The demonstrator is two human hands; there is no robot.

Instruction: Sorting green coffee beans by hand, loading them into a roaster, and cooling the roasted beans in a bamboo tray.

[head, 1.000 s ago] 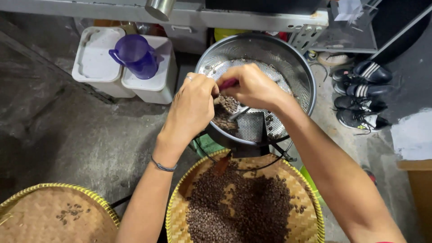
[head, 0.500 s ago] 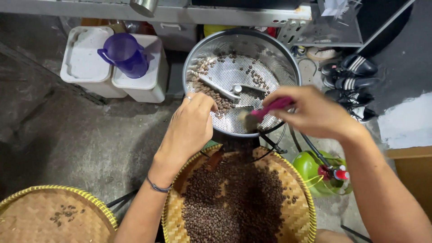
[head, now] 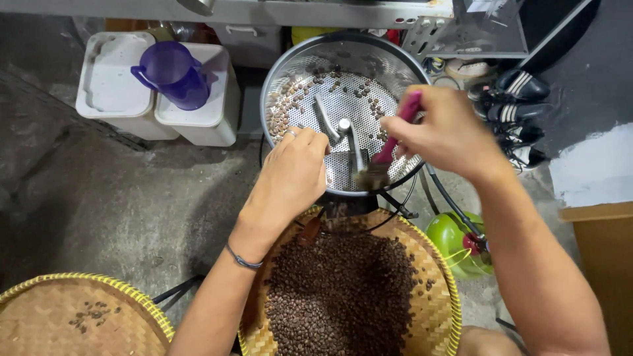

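My right hand [head: 448, 132] grips a pink-handled brush [head: 389, 148] over the round metal sieve tray [head: 290, 66]. My left hand [head: 290, 175] rests curled on its rim, holding nothing I can see.

A stained grey concrete floor [head: 99, 198] is seen; a wooden cabinet [head: 603, 264] is set at its right edge, a metal shelf [head: 277, 10] along the top.

Both forearms are showing bare, no sleeves reaching down to them. The left hand [head: 290, 175] is wearing a thin ring on one finger, and a slim dark bracelet [head: 242, 260] is circling its wrist. The right hand [head: 448, 128] is wearing nothing.
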